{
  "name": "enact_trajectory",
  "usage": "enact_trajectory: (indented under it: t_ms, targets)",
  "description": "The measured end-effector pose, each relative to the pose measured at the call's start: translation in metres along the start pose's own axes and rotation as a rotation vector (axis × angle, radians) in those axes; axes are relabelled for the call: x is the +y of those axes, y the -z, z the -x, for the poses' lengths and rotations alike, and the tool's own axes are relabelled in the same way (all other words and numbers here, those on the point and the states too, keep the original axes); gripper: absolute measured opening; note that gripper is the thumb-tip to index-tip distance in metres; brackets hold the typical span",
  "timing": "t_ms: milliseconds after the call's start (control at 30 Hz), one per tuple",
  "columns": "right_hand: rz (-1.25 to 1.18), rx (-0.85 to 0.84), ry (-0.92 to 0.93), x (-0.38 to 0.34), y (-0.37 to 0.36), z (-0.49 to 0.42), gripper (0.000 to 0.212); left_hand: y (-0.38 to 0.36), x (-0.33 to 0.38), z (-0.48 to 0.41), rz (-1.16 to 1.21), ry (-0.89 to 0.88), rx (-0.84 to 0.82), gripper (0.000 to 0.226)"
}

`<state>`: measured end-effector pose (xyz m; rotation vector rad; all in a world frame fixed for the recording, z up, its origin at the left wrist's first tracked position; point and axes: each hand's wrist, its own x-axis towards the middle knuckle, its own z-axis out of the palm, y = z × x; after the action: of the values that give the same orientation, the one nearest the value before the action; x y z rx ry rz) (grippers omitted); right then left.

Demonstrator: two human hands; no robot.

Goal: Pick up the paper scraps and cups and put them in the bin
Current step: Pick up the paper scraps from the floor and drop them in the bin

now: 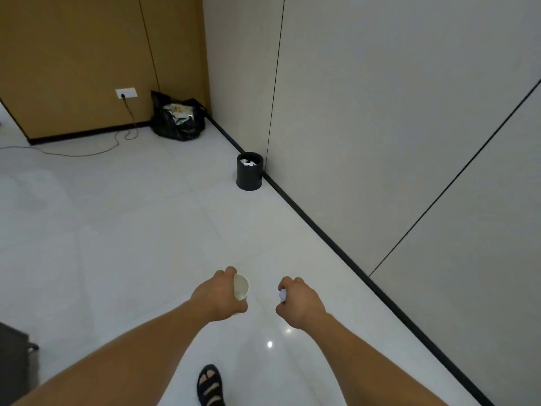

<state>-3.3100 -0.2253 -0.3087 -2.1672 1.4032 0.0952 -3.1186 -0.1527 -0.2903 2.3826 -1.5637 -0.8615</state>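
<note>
My left hand [218, 294] is closed around a white paper cup [240, 287], whose open mouth faces right. A crumpled white paper scrap [282, 295] shows between the fingers of my right hand [298, 303], which is closed on it. Both hands are held out in front of me above the white floor. Further ahead, a small black bin [248, 177] stands on the floor against the grey wall, with white paper scraps [248, 162] visible inside it.
A full black rubbish bag [178, 118] sits in the far corner. A cable [87, 152] runs across the floor from a wall socket [126, 93]. A black skirting [336, 238] lines the right wall. My sandalled foot [210, 386] is below; a dark object [16, 361] at bottom left.
</note>
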Motion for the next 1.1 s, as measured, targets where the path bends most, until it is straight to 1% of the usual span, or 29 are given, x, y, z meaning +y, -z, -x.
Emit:
enact_trajectory:
  t_ms: [100, 267, 400, 633, 800, 933, 1100]
  targets:
    - [-0.012, -0.008, -0.003, -0.024, 0.013, -0.062, 0.031, 0.038, -0.018, -0.057, 0.014, 0.007, 0.011, 0.064]
    - [-0.017, 0.004, -0.030, -0.061, 0.037, -0.150, 0.029, 0.104, -0.046, -0.135, 0.028, 0.018, 0.034, 0.068]
    - [-0.012, -0.049, -0.034, -0.087, 0.044, -0.212, 0.030, 0.139, -0.062, -0.193, 0.040, 0.044, 0.029, 0.072]
    - [0.000, -0.084, 0.012, -0.117, 0.065, -0.359, 0.033, 0.193, -0.072, -0.322, 0.028, 0.070, 0.028, 0.073]
    - [-0.019, -0.077, 0.051, -0.140, 0.106, -0.477, 0.030, 0.246, -0.072, -0.421, 0.028, 0.124, 0.033, 0.077]
    - [-0.018, -0.078, 0.100, -0.159, 0.141, -0.557, 0.030, 0.285, -0.074, -0.492, 0.039, 0.153, 0.069, 0.076]
    - [0.015, -0.103, 0.091, -0.180, 0.162, -0.644, 0.028, 0.318, -0.082, -0.576, 0.049, 0.154, 0.021, 0.079]
